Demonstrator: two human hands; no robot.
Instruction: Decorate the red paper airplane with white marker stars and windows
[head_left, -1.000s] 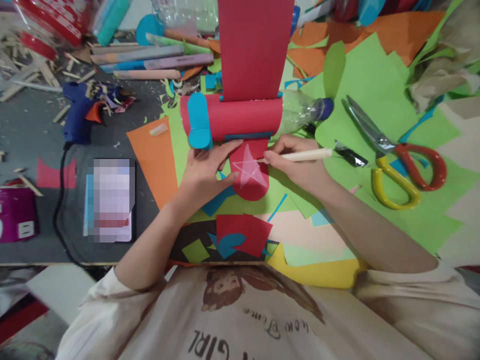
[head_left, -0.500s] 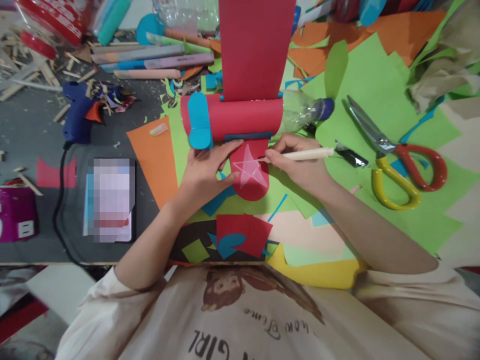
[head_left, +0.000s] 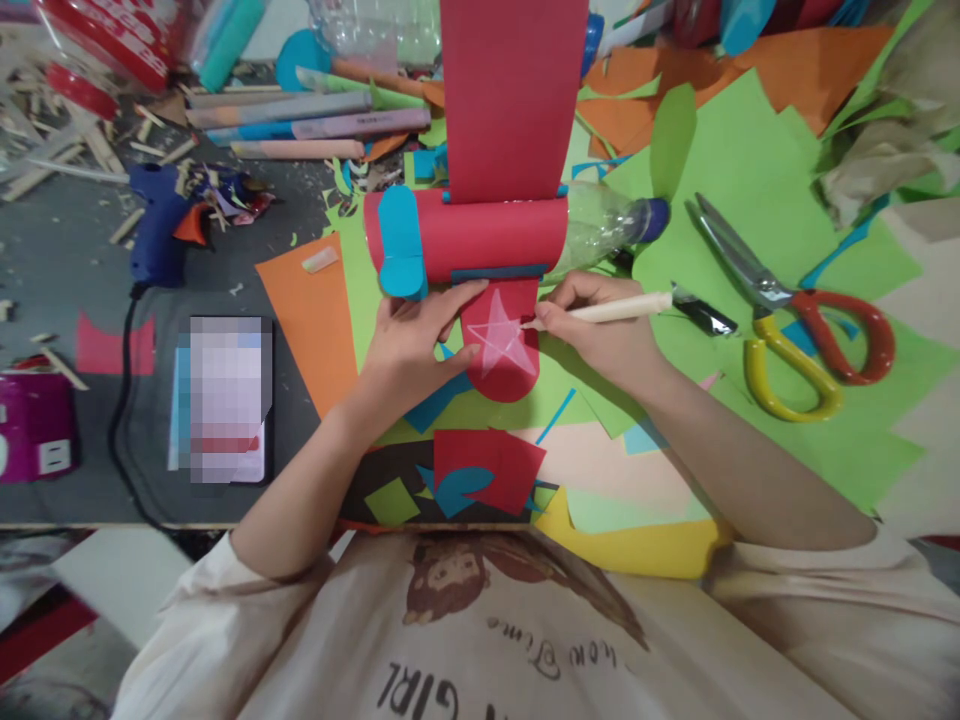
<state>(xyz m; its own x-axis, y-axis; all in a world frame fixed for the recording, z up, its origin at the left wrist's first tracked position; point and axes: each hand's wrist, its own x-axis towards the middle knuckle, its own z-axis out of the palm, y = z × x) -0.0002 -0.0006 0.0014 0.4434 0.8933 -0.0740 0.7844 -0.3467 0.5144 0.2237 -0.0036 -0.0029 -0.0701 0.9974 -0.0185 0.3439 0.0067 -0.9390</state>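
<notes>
A plastic bottle (head_left: 600, 228) wrapped in red paper lies sideways, its blue cap to the right. Red paper wings stick out from it: a long far wing (head_left: 506, 90) and a short rounded near wing (head_left: 502, 383). On the near wing is a pale star (head_left: 496, 335), partly coloured in. My left hand (head_left: 420, 345) rests with fingers spread, thumb and fingertips on this wing's left side. My right hand (head_left: 600, 315) pinches a cream-coloured marker (head_left: 626, 308), its tip at the star's right side. A blue paper piece (head_left: 401, 240) sits across the bottle's left end.
Scissors (head_left: 780, 300) with red and yellow handles lie open on green paper at the right. A blue glue gun (head_left: 157, 225) and a phone (head_left: 229, 400) are at the left. Several markers (head_left: 315, 125) lie behind, among wood bits. Paper scraps (head_left: 487, 470) cover the table's near edge.
The marker tip has shifted very slightly to the right along the star, together with my right hand. My left hand stays on the wing.
</notes>
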